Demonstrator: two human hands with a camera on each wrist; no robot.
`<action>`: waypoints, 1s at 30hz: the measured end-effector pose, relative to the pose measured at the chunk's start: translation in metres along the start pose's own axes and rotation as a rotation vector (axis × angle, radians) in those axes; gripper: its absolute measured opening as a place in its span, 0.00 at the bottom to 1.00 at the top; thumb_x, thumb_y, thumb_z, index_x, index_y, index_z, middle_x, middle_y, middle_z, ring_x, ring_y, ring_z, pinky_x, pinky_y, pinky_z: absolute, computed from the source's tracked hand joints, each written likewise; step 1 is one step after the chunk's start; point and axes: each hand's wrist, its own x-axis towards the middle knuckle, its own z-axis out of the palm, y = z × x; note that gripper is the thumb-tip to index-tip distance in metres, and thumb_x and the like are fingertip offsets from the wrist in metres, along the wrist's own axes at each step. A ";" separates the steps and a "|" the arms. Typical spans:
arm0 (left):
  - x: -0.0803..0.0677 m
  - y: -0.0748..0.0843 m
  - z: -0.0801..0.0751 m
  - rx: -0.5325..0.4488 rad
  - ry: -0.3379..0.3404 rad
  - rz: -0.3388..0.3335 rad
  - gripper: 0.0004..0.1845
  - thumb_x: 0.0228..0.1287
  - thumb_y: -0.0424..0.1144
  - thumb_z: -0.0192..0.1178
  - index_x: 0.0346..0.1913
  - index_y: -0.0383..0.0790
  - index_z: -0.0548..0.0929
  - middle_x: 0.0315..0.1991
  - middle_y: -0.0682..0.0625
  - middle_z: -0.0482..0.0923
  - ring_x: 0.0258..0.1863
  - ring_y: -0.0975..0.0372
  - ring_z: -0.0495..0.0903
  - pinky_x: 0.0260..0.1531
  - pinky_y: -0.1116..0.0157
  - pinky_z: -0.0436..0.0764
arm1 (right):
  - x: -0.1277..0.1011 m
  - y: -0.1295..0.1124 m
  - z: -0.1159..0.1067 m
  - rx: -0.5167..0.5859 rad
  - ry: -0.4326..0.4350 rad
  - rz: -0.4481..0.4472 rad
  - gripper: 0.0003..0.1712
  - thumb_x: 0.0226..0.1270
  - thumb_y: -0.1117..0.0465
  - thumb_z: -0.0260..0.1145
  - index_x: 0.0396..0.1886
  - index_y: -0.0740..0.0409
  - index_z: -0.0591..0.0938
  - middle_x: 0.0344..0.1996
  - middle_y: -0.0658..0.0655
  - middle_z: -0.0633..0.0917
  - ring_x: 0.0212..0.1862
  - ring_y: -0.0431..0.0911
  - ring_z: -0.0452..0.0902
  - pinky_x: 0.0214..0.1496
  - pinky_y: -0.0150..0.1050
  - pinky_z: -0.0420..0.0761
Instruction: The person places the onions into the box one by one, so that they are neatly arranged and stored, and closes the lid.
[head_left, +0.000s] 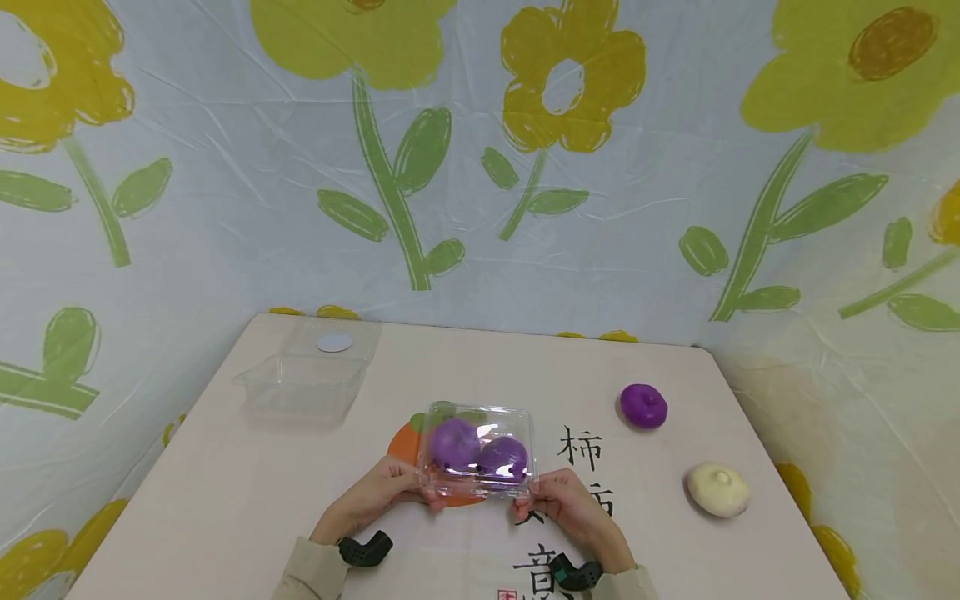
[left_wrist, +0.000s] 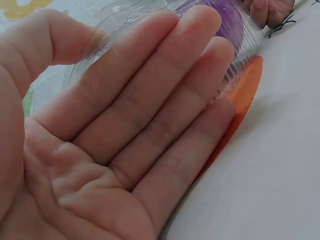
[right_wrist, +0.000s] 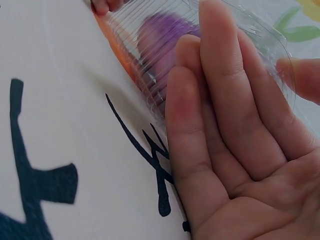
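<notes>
Both hands, left hand [head_left: 386, 492] and right hand [head_left: 564, 500], pinched the near corners of a clear clamshell box [head_left: 477, 450] holding two purple fruits, mid-table. Thin, light, flexible plastic, likely slippery; corners looked safest.

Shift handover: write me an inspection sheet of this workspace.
Surface: beige table with black printed characters and an orange print.
Job's things: clear lidded box holding two purple fruit-shaped pieces.
Clutter: empty clear box, lid open, far left; loose purple piece and cream piece at right.
Hands: left hand and right hand hold the box's near corners, fingers straight against its wall, thumbs on the rim.
Cables: nothing seen.
Surroundings: flower-print cloth behind and beside the table.
</notes>
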 end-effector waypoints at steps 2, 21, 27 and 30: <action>0.000 0.000 0.000 0.003 -0.007 0.004 0.20 0.77 0.32 0.46 0.41 0.10 0.78 0.39 0.42 0.88 0.43 0.55 0.87 0.52 0.59 0.82 | 0.000 0.000 0.000 -0.013 0.010 0.008 0.22 0.71 0.76 0.44 0.37 0.67 0.86 0.33 0.58 0.89 0.38 0.45 0.87 0.50 0.39 0.85; 0.000 -0.003 -0.001 -0.001 -0.006 0.017 0.20 0.77 0.31 0.47 0.40 0.09 0.76 0.38 0.44 0.87 0.43 0.55 0.87 0.52 0.59 0.83 | -0.001 0.005 -0.003 -0.052 0.007 0.021 0.23 0.72 0.76 0.43 0.35 0.65 0.87 0.33 0.56 0.89 0.39 0.45 0.86 0.52 0.39 0.83; 0.001 -0.003 -0.001 -0.012 0.004 0.014 0.20 0.77 0.32 0.48 0.39 0.09 0.77 0.38 0.43 0.87 0.43 0.54 0.87 0.51 0.58 0.83 | -0.001 0.004 -0.002 -0.026 -0.001 0.013 0.22 0.74 0.74 0.42 0.39 0.65 0.86 0.36 0.57 0.89 0.40 0.45 0.86 0.53 0.40 0.83; 0.001 -0.003 -0.001 -0.014 0.006 0.014 0.21 0.77 0.32 0.48 0.40 0.09 0.77 0.38 0.43 0.87 0.42 0.54 0.87 0.51 0.58 0.83 | -0.001 0.004 -0.002 -0.009 -0.017 -0.004 0.23 0.73 0.75 0.41 0.41 0.67 0.85 0.37 0.57 0.89 0.41 0.45 0.86 0.53 0.40 0.83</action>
